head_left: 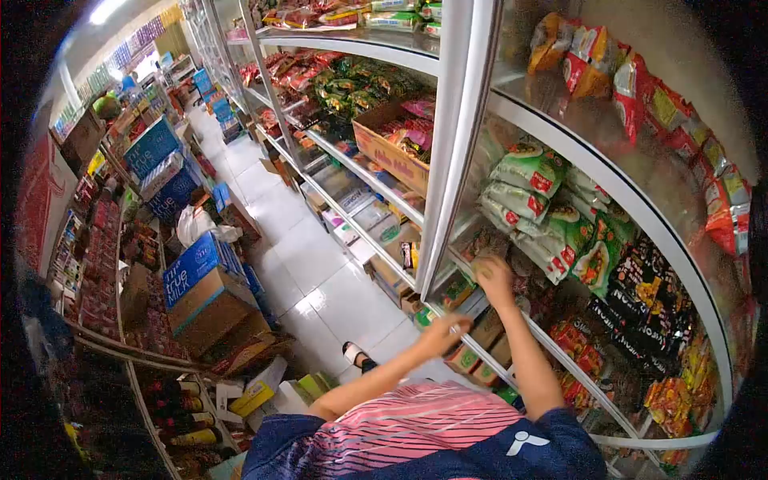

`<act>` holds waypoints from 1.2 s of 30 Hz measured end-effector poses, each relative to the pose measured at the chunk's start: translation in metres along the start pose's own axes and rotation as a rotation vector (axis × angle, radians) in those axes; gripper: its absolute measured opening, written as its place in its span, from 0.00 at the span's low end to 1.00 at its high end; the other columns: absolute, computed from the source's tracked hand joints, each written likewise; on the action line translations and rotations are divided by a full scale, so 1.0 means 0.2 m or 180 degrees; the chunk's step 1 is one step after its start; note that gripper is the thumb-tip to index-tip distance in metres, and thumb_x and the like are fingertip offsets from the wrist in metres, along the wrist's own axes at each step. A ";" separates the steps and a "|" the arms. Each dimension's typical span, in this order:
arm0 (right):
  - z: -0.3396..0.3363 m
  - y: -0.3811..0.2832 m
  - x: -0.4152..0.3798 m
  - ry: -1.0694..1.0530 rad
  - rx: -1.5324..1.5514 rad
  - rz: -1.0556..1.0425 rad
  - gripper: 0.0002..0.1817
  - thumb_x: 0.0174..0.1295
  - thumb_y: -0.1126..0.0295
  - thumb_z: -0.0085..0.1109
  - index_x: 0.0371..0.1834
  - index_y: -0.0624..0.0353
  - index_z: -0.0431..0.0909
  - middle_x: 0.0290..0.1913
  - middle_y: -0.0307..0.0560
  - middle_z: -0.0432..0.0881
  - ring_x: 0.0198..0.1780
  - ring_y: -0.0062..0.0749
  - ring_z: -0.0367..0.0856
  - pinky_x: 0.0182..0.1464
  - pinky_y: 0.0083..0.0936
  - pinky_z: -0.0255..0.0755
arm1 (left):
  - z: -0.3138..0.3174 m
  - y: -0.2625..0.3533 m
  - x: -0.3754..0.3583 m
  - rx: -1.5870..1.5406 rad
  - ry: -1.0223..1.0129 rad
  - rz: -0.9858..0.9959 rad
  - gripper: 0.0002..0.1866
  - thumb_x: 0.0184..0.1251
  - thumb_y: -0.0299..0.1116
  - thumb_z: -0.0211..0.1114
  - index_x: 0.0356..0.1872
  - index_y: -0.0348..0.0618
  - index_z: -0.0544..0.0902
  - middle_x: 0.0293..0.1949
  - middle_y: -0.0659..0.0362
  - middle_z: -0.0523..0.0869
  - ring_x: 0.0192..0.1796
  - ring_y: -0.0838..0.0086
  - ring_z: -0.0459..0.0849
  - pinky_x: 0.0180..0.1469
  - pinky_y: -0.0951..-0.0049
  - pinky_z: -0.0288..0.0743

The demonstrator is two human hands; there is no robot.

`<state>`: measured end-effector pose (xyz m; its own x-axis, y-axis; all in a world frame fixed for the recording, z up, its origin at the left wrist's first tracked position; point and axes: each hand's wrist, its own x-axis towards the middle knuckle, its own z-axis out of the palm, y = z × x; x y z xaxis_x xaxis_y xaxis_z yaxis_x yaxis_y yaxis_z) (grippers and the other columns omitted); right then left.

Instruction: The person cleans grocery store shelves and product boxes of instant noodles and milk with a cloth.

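Shop aisle, snack shelves at right: my right hand (494,276) reaches up to the mid shelf (560,336), fingers curled on a small pack (482,266) just below the green noodle packs (532,200); how tight the grip is, can't tell. My left hand (446,332) hangs near & lower, fingers loosely bent, apparently holding nothing, prob. braced by the shelf edge. Packs stand face-out in rows for easy picking.

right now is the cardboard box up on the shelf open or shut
Open: the cardboard box has no lid on top, and red and pink snack packets show inside it.
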<state>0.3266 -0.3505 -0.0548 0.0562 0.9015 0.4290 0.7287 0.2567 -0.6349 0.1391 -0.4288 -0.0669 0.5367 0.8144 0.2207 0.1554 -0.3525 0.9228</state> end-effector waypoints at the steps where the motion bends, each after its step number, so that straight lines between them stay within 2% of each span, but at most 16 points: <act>1: -0.10 0.03 -0.09 0.0118 0.0011 0.0089 0.15 0.40 0.77 0.59 0.36 0.63 0.78 0.44 0.53 0.76 0.48 0.45 0.74 0.52 0.33 0.67 | 0.04 0.00 -0.04 -0.0272 -0.0409 -0.0259 0.14 0.57 0.32 0.59 0.44 0.40 0.77 0.41 0.52 0.80 0.46 0.63 0.77 0.50 0.67 0.69; 5: -0.19 0.07 -0.15 0.0371 -0.0044 0.0687 0.16 0.36 0.83 0.59 0.33 0.66 0.78 0.44 0.53 0.77 0.50 0.45 0.73 0.53 0.33 0.66 | 0.06 -0.03 -0.06 0.0402 -0.0977 -0.0108 0.19 0.54 0.30 0.60 0.49 0.41 0.74 0.46 0.50 0.77 0.49 0.58 0.75 0.54 0.66 0.67; 7: -0.06 0.12 -0.04 0.0329 -0.0079 0.0183 0.14 0.41 0.79 0.58 0.35 0.64 0.78 0.43 0.51 0.77 0.50 0.46 0.71 0.55 0.34 0.64 | 0.05 -0.08 0.08 0.0975 -0.0103 0.0498 0.24 0.52 0.30 0.61 0.53 0.41 0.70 0.51 0.47 0.73 0.54 0.54 0.71 0.56 0.63 0.65; 9: 0.18 0.18 0.11 0.0358 -0.0382 -0.0324 0.12 0.46 0.75 0.55 0.36 0.62 0.77 0.43 0.51 0.76 0.49 0.46 0.71 0.54 0.35 0.64 | 0.06 -0.13 0.27 0.1564 0.0644 0.0933 0.26 0.49 0.30 0.61 0.52 0.39 0.67 0.55 0.41 0.66 0.46 0.51 0.75 0.49 0.60 0.70; 11: 0.29 0.15 0.25 0.0192 -0.0648 -0.0865 0.12 0.50 0.71 0.53 0.37 0.61 0.76 0.42 0.53 0.76 0.48 0.47 0.72 0.51 0.36 0.65 | 0.05 -0.10 0.38 0.1505 0.0833 0.0103 0.28 0.47 0.30 0.61 0.53 0.39 0.66 0.57 0.41 0.63 0.47 0.49 0.74 0.47 0.59 0.72; 12: 0.28 0.11 0.30 -0.0035 -0.0580 -0.1139 0.12 0.50 0.70 0.53 0.38 0.61 0.75 0.41 0.53 0.77 0.48 0.47 0.72 0.50 0.37 0.65 | 0.05 -0.07 0.40 0.1488 0.0826 0.0112 0.28 0.47 0.30 0.61 0.53 0.39 0.66 0.57 0.41 0.63 0.47 0.49 0.74 0.47 0.59 0.72; 14: 0.28 0.15 0.27 -0.0058 -0.0344 -0.0630 0.12 0.49 0.70 0.54 0.38 0.62 0.75 0.41 0.54 0.77 0.48 0.49 0.72 0.50 0.37 0.65 | 0.01 -0.04 0.42 0.1767 0.0552 -0.0353 0.29 0.46 0.29 0.59 0.55 0.41 0.65 0.58 0.42 0.63 0.45 0.50 0.76 0.44 0.59 0.73; 15: 0.29 0.17 0.26 -0.0089 -0.0076 -0.0141 0.13 0.48 0.71 0.55 0.37 0.62 0.75 0.41 0.55 0.77 0.48 0.51 0.71 0.50 0.38 0.65 | 0.01 -0.08 0.44 0.1806 0.0589 -0.0336 0.29 0.46 0.29 0.59 0.55 0.41 0.65 0.58 0.42 0.63 0.45 0.50 0.76 0.44 0.59 0.73; 17: 0.11 0.10 0.14 0.0056 0.0325 -0.0058 0.14 0.44 0.73 0.58 0.36 0.62 0.78 0.43 0.53 0.78 0.47 0.47 0.74 0.50 0.35 0.67 | 0.02 -0.22 0.46 0.2061 0.0231 0.0457 0.31 0.46 0.28 0.58 0.58 0.46 0.64 0.58 0.44 0.64 0.42 0.53 0.77 0.40 0.60 0.74; 21: -0.11 0.22 -0.02 0.0150 -0.0184 0.0208 0.13 0.45 0.77 0.58 0.37 0.63 0.78 0.46 0.53 0.76 0.49 0.46 0.73 0.53 0.33 0.65 | 0.06 -0.12 0.42 0.2332 0.0146 0.0166 0.34 0.47 0.28 0.58 0.61 0.55 0.62 0.61 0.50 0.62 0.39 0.57 0.79 0.36 0.61 0.75; 25: -0.01 0.24 0.14 0.0062 -0.0093 0.0162 0.11 0.49 0.73 0.56 0.37 0.62 0.78 0.47 0.52 0.76 0.51 0.46 0.71 0.54 0.33 0.65 | 0.01 -0.02 0.41 0.2290 -0.0036 -0.0059 0.35 0.46 0.26 0.56 0.61 0.59 0.62 0.63 0.56 0.62 0.35 0.60 0.81 0.28 0.62 0.75; 29: 0.11 0.26 0.29 0.0093 -0.0471 -0.0547 0.15 0.58 0.64 0.47 0.39 0.64 0.77 0.49 0.55 0.74 0.53 0.49 0.69 0.56 0.37 0.62 | 0.01 -0.06 0.43 0.2345 -0.0135 -0.0033 0.36 0.46 0.26 0.56 0.62 0.60 0.62 0.65 0.58 0.59 0.34 0.60 0.82 0.25 0.62 0.74; 32: 0.11 0.19 0.19 0.0467 0.0160 0.0060 0.10 0.52 0.73 0.52 0.37 0.63 0.77 0.40 0.55 0.78 0.46 0.47 0.75 0.49 0.34 0.67 | -0.02 -0.02 0.42 0.2256 -0.0216 -0.0111 0.36 0.46 0.27 0.57 0.62 0.60 0.62 0.65 0.58 0.59 0.37 0.59 0.81 0.29 0.61 0.75; 34: 0.00 0.08 0.07 -0.0076 0.0485 0.0502 0.08 0.52 0.73 0.52 0.33 0.64 0.77 0.37 0.54 0.78 0.41 0.45 0.76 0.44 0.33 0.68 | -0.03 -0.08 0.39 0.1564 -0.0342 0.0103 0.32 0.48 0.29 0.58 0.60 0.57 0.65 0.65 0.55 0.59 0.43 0.57 0.79 0.40 0.61 0.74; 35: -0.05 0.08 -0.03 0.0206 -0.0016 -0.0036 0.06 0.51 0.74 0.53 0.31 0.64 0.77 0.34 0.53 0.78 0.37 0.44 0.76 0.39 0.33 0.69 | -0.07 -0.10 0.36 0.1255 -0.0543 0.0184 0.30 0.49 0.30 0.59 0.59 0.53 0.66 0.64 0.54 0.61 0.46 0.56 0.78 0.45 0.61 0.73; 36: -0.09 -0.04 -0.12 0.0496 0.0436 -0.0129 0.04 0.48 0.76 0.55 0.27 0.64 0.76 0.30 0.53 0.77 0.36 0.45 0.76 0.38 0.33 0.69 | -0.05 -0.21 0.31 0.1026 -0.0426 0.0565 0.27 0.52 0.31 0.58 0.57 0.49 0.68 0.61 0.52 0.65 0.46 0.56 0.78 0.47 0.63 0.72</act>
<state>0.3318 -0.3808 -0.0488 0.1414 0.8275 0.5433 0.6336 0.3460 -0.6920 0.1576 -0.3594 -0.0885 0.6789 0.6679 0.3051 0.2916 -0.6266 0.7227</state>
